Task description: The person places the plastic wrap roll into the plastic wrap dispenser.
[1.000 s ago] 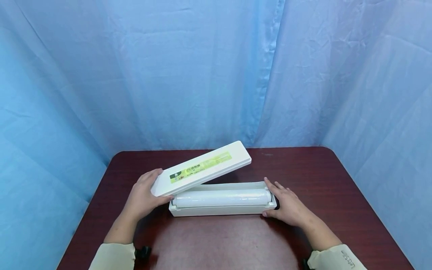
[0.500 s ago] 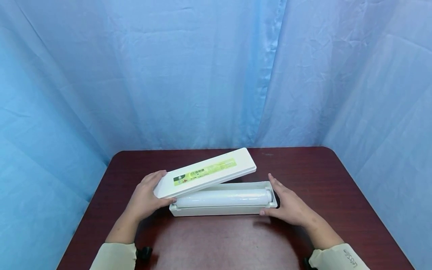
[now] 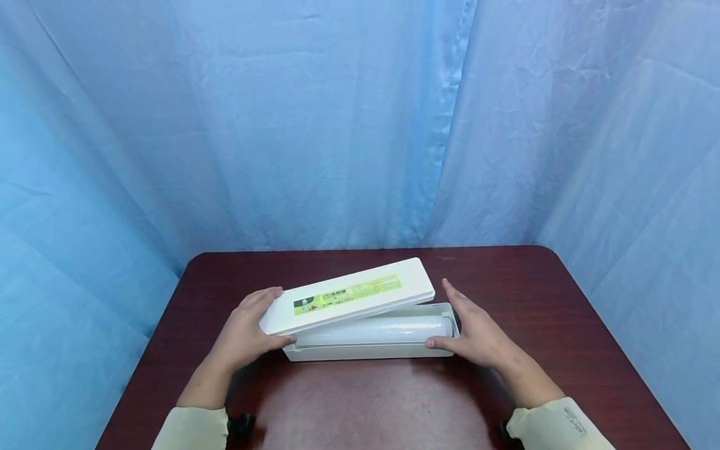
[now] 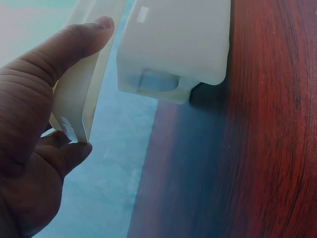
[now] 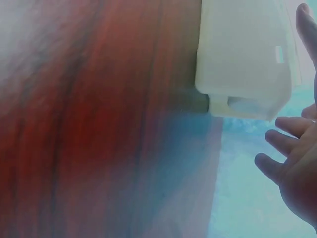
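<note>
My left hand (image 3: 247, 329) grips the left end of a long white lid (image 3: 345, 295) with a green and yellow label. The lid slants above an open white box (image 3: 365, 353), its right end farther back. Inside the box lies a roll of cling film (image 3: 388, 330). In the left wrist view, the thumb and fingers pinch the lid's end (image 4: 81, 94), with a gap to the box (image 4: 173, 44). Beside the box's right end, my right hand (image 3: 478, 331) has its fingers spread. The right wrist view shows those fingers (image 5: 282, 144) apart from the box (image 5: 242, 54).
The box rests on a dark red-brown wooden table (image 3: 360, 406). Blue curtains (image 3: 315, 125) hang behind the table and along both sides.
The lid has come right, nearer and lower over the box, slanting less, in my left hand. My right hand has lifted off the box's right end, fingers still spread.
</note>
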`<state>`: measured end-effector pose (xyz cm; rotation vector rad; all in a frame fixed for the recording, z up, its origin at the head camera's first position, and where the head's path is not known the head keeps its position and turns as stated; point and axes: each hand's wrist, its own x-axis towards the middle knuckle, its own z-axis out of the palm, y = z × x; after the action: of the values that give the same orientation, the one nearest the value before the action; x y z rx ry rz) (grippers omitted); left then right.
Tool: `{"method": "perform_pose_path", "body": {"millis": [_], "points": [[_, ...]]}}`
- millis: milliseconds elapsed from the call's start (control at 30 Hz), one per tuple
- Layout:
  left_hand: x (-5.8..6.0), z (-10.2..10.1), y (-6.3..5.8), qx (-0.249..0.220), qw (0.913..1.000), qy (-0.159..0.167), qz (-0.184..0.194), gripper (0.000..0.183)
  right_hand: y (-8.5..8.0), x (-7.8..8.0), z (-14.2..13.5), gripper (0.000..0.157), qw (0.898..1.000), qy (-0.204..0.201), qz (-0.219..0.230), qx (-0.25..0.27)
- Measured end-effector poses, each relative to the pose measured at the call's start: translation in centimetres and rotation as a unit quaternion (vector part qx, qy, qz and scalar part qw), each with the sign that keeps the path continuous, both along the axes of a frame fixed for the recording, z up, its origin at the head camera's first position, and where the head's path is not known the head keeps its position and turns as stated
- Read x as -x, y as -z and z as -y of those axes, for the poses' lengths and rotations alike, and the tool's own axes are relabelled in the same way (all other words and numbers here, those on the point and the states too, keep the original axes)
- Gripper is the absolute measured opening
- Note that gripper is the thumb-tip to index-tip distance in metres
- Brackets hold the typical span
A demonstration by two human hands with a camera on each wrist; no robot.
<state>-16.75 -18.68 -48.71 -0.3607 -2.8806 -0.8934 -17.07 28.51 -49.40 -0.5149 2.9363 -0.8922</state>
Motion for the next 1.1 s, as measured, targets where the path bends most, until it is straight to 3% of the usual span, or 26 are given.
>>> {"method": "perform_pose_path", "body": {"millis": [367,867,1100], "points": [[-0.4,-0.6,-0.3,-0.003,0.9985,0.04,-0.038,0.1,-0.8,1.0,1.2,0.135,0.998,-0.026,-0.065,0.005],[-0.8,-1.7,-0.8,0.007,0.9975,0.063,-0.03,0.103,-1.0,1.7,1.4,0.141,0.997,-0.029,-0.074,-0.005],[-0.7,-2.2,-0.5,0.009,0.9969,0.067,-0.04,0.105,-0.9,1.7,1.1,0.128,0.996,-0.025,-0.089,-0.004]]}}
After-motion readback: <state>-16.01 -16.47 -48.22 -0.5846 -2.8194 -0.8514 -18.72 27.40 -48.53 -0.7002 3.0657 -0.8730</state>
